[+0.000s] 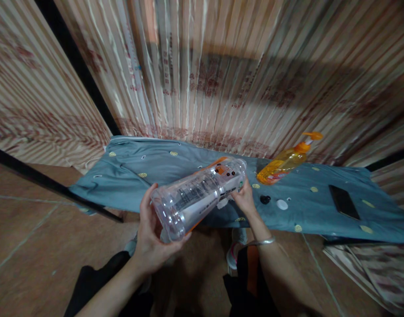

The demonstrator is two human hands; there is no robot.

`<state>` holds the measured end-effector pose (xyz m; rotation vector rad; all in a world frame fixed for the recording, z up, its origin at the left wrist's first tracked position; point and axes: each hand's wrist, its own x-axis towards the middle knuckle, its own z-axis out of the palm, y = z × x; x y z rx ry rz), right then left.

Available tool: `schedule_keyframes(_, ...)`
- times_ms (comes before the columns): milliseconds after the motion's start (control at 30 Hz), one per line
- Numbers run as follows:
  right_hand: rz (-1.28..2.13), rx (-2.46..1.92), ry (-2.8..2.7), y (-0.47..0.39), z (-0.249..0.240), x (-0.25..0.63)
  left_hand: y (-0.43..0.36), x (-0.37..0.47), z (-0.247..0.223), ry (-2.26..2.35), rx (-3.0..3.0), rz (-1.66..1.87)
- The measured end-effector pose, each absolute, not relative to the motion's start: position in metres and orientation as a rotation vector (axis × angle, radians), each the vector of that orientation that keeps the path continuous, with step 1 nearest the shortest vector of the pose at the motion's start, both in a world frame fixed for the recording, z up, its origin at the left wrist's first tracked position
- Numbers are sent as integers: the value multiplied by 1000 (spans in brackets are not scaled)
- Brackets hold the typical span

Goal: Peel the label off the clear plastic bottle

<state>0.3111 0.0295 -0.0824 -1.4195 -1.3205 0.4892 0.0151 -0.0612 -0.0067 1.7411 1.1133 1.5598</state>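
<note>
A large clear plastic bottle (198, 198) with a printed label and orange edges is held tilted in front of me, over the cloth-covered bench. My left hand (156, 233) wraps round its near, lower-left end. At the far, right-hand end, my right hand (244, 198) grips its side, a silver bangle on the wrist. A scrap of whitish material (223, 203) shows under the bottle near my right fingers; I cannot tell what it is. To the right of that hand, a black cap-like piece (265, 200) and a white round disc (282, 204) lie on the cloth.
An orange pump bottle (284, 163) with yellow-orange liquid stands at the back of the bench. A black phone (343, 201) lies at the right on the blue-grey cloth (149, 158). Striped curtains (202, 79) hang behind; dark metal bars (76, 66) frame the left side.
</note>
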Motion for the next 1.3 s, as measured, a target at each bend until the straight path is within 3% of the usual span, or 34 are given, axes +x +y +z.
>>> schedule_keyframes(1300, 468, -1388, -1317, 32, -87, 310, -62, 14, -9, 1212, 1658, 1524)
